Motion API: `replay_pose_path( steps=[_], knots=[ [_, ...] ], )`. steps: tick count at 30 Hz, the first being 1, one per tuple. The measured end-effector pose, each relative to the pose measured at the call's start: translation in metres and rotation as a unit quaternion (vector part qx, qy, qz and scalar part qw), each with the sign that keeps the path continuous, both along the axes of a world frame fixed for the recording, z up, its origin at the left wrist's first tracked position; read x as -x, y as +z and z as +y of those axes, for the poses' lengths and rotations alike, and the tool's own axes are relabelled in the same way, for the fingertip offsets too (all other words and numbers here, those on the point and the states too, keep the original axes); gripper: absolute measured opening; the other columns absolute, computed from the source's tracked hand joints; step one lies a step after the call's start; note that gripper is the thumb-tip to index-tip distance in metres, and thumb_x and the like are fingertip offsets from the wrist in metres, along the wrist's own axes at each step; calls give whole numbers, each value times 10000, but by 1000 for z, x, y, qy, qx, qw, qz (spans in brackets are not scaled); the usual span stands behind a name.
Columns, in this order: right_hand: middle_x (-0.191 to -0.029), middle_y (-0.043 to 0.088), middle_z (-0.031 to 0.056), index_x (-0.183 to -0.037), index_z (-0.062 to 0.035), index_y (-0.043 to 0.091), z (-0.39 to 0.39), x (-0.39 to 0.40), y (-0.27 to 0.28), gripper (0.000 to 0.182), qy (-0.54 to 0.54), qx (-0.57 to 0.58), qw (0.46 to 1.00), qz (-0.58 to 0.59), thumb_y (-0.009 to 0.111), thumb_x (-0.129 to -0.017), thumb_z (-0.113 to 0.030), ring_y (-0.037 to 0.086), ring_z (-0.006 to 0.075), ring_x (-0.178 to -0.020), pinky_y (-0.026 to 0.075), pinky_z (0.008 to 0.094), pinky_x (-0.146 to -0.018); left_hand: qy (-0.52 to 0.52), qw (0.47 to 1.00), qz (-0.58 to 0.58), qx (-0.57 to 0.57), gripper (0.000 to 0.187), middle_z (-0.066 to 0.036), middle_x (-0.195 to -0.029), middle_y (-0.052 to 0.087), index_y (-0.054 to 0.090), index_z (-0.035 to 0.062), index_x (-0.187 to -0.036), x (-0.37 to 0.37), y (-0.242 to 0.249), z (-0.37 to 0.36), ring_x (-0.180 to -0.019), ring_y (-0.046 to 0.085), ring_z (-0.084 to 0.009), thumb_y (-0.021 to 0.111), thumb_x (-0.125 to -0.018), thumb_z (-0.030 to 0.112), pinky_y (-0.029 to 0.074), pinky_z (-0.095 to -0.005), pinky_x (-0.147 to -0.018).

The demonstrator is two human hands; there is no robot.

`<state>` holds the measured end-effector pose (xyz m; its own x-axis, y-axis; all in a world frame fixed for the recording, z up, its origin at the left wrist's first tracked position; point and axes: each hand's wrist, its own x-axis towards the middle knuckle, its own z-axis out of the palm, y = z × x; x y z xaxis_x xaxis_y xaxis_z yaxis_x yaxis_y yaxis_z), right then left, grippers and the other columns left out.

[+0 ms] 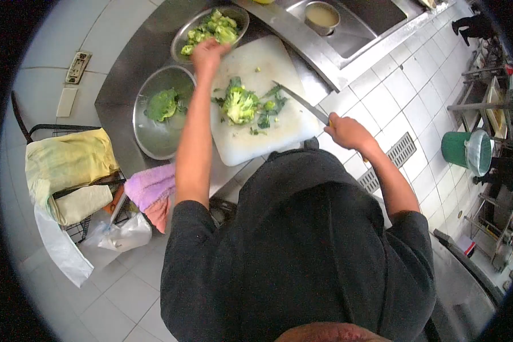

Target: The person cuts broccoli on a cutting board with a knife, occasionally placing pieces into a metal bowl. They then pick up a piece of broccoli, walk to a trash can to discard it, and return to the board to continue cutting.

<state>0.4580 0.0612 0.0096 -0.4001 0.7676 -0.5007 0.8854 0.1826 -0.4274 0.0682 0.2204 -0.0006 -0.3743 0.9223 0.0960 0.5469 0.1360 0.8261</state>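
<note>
My left hand (pixel 207 56) reaches over the near rim of a steel bowl (pixel 175 41) full of cut broccoli florets (pixel 218 29). Its thumb points away from the other fingers, and nothing shows between them. My right hand (pixel 347 134) grips a knife (pixel 305 104), its long blade pointing to the upper left, the tip over the edge of a white cutting board (pixel 293 130). On the board lies a partly cut broccoli head (pixel 240 106), with dark green leaves (pixel 272 102) and small scraps scattered around it.
Left of the board stands a wider steel bowl (pixel 148 137) holding broccoli leaves (pixel 163 105). A sink (pixel 353 43) with a metal pot (pixel 322 17) lies at the upper right. Cloths (pixel 148 185) and a wire basket (pixel 77 228) are on the left. A green bucket (pixel 457 149) stands far right.
</note>
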Motion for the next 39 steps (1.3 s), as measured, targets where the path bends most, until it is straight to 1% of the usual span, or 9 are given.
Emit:
replay_pose_path(
  steps=[2,4,8,11,16,21,32,35,39],
  knots=[
    [-783,678,266,-1057,23,554,-1,-1,-3,340,-34,30,999,24,546,-964,-304,683,417,-736,525,521,-716,55,996,75,-15,589,-179,-1142,676,668,-6,-1190,5,30,4,-981,670,-270,877,-730,298,534,-392,-860],
    [-776,678,259,-1067,25,552,1,3,14,338,-59,61,996,29,541,-967,-298,681,396,-688,526,505,-687,32,974,223,-38,514,-151,-1066,680,687,45,-1165,2,39,1,-985,660,-290,862,-742,279,520,-421,-905],
    [-757,672,246,-1102,33,543,3,3,24,350,-104,85,990,51,521,-982,-294,665,338,-588,537,463,-634,-303,921,243,36,398,-135,-1043,668,724,98,-1081,-43,5,-45,-1015,643,-304,830,-716,215,517,-408,-886],
    [-762,676,239,-1105,36,540,4,1,25,360,-127,83,987,57,519,-986,-303,666,332,-589,538,462,-624,-478,780,392,101,224,-130,-998,649,715,88,-935,-86,-25,-92,-1057,610,-322,693,-716,48,488,-438,-906],
    [-752,672,228,-1104,43,540,0,-2,23,368,-150,88,981,80,535,-986,-306,660,300,-556,533,435,-563,-465,764,446,33,144,-104,-923,641,668,54,-818,-98,-53,-115,-995,611,-294,578,-726,-13,459,-450,-862],
    [-657,638,177,-1080,47,542,-9,-5,26,369,-186,107,971,101,551,-985,-309,630,262,-485,509,391,-467,-432,794,421,80,168,-128,-916,664,695,47,-848,-95,-44,-98,-961,637,-329,590,-725,-1,460,-477,-859],
    [-689,639,195,-1007,51,528,-21,-13,9,375,-193,108,968,118,549,-997,-324,621,256,-474,508,398,-458,-418,794,430,105,251,-157,-925,682,672,68,-965,-102,-55,-91,-921,665,-338,652,-715,61,491,-487,-832],
    [-693,640,204,-1011,49,530,-22,-14,8,375,-194,106,968,119,551,-995,-325,625,259,-482,511,398,-464,-373,850,367,67,248,-156,-929,681,669,68,-966,-88,-48,-71,-921,658,-353,672,-719,84,501,-487,-825],
    [-692,639,208,-1019,47,528,-23,-15,2,375,-193,97,969,123,557,-989,-326,626,264,-488,510,398,-472,-231,917,323,46,300,-145,-1044,689,677,80,-1033,-56,21,-37,-998,651,-383,680,-735,108,528,-462,-877]
  ],
)
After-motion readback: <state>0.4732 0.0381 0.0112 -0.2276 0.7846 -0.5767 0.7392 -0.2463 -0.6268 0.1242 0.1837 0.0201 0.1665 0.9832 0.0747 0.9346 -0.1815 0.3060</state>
